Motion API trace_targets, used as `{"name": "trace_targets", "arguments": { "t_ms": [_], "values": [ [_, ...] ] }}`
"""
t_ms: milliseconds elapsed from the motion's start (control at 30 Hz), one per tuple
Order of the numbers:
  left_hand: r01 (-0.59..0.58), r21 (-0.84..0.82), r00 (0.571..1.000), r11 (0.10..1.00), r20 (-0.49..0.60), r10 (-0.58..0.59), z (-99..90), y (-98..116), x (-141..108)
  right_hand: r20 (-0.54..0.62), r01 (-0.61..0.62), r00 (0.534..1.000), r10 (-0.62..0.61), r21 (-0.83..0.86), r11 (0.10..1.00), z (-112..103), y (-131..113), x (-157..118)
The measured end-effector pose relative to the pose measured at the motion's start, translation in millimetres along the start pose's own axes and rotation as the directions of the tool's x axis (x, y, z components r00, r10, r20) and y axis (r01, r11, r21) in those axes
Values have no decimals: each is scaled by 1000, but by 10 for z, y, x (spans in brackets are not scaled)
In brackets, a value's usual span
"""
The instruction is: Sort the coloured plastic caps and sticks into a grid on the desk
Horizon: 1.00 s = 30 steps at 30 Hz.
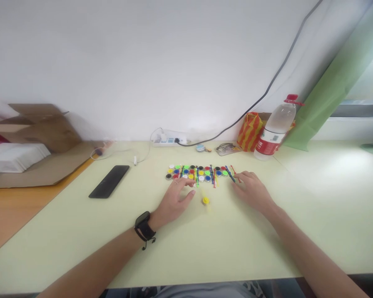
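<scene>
Several small round pieces in many colours (201, 173) lie in rows at the middle of the table, with thin coloured sticks between groups of them. My left hand (173, 200) is at the lower left of the rows, thumb and fingers apart, with nothing visible between them. A yellow round piece (205, 200) stands alone in front of the rows, between my hands, with a faint yellow blur above and below it. My right hand (253, 192) is at the right end, its fingertips together at a blue stick (230, 174) beside a red one.
A black phone (109, 181) lies at the left. Behind the pieces are a power strip (169, 139), cables and a small card (228, 149). A large water bottle (276, 130) and a striped bag (249, 132) stand back right. An open cardboard box (49, 128) is far left.
</scene>
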<state>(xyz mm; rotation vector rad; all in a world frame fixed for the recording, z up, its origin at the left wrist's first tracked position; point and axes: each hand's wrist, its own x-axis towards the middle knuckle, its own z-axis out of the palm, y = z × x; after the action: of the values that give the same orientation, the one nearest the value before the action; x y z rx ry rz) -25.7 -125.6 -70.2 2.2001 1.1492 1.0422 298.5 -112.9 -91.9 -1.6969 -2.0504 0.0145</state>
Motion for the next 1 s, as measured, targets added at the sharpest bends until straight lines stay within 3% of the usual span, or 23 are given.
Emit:
{"name": "trace_targets", "arguments": {
  "t_ms": [167,333,600,800,1000],
  "values": [
    [-1,-1,1000,1000,4,1,0,3,-1,78,8,997,-5,-32,999,-3,-70,-10],
    [2,0,1000,1000,8,-2,5,-5,3,82,-25,996,30,-60,998,5,-78,2],
    [-1,1,1000,1000,8,1,2,-13,0,-12,-101,995,101,21,995,9,-29,18],
    [-1,2,1000,1000,1,1,-2,7,2,-140,-45,988,71,181,982,16,56,43],
    [11,0,1000,1000,9,-11,-7,17,4,-199,-61,974,106,221,973,-60,92,37]
  ]
}}
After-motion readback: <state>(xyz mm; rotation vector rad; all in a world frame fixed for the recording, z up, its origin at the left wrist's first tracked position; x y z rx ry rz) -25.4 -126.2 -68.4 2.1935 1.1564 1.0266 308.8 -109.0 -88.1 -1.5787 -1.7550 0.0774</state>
